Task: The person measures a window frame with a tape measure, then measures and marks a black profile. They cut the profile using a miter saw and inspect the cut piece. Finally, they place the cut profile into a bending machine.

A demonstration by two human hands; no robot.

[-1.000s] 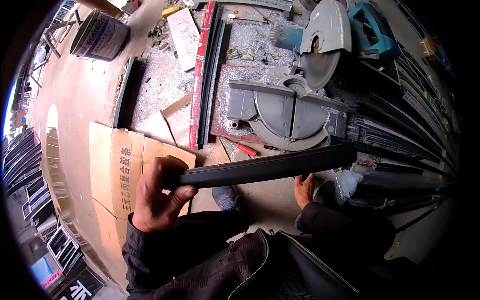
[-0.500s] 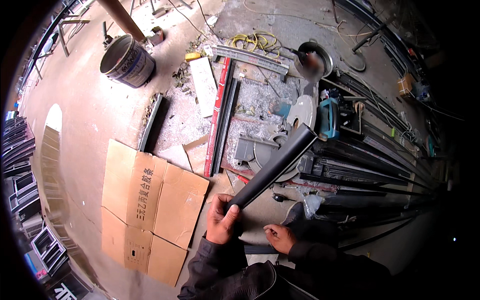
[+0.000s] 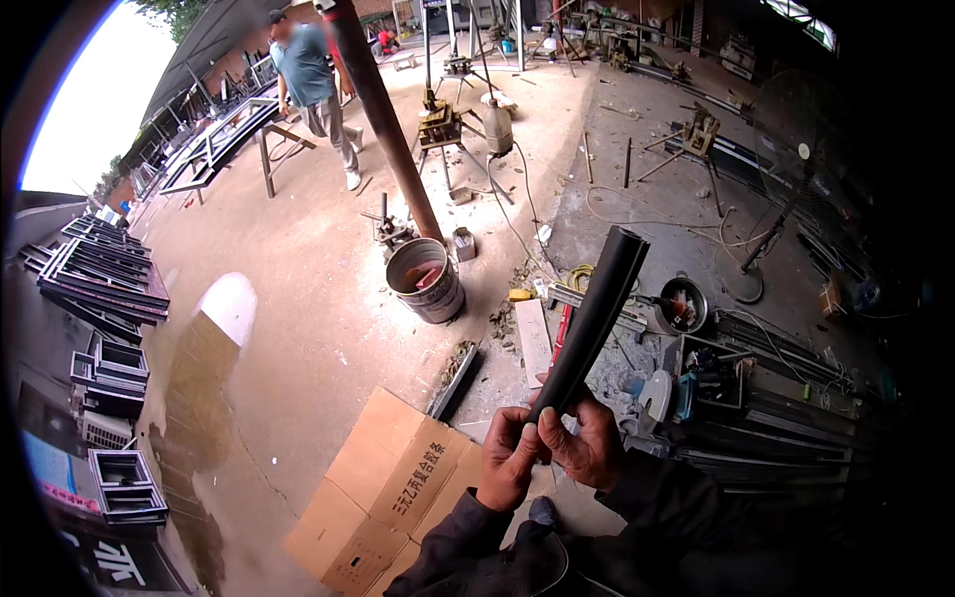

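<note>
Blk profile (image 3: 594, 316) – tilted up, just right of frame ctr
My L hand (image 3: 508, 462) & R hand (image 3: 589, 444) grip its lower end – best hold firm, as long free end cld tip.

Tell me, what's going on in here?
The person's left hand and right hand both hold the near end of a black profile, its far end raised. An opened-out cardboard piece lies to the left, a bucket stands farther off, and another person is in the background.
</note>
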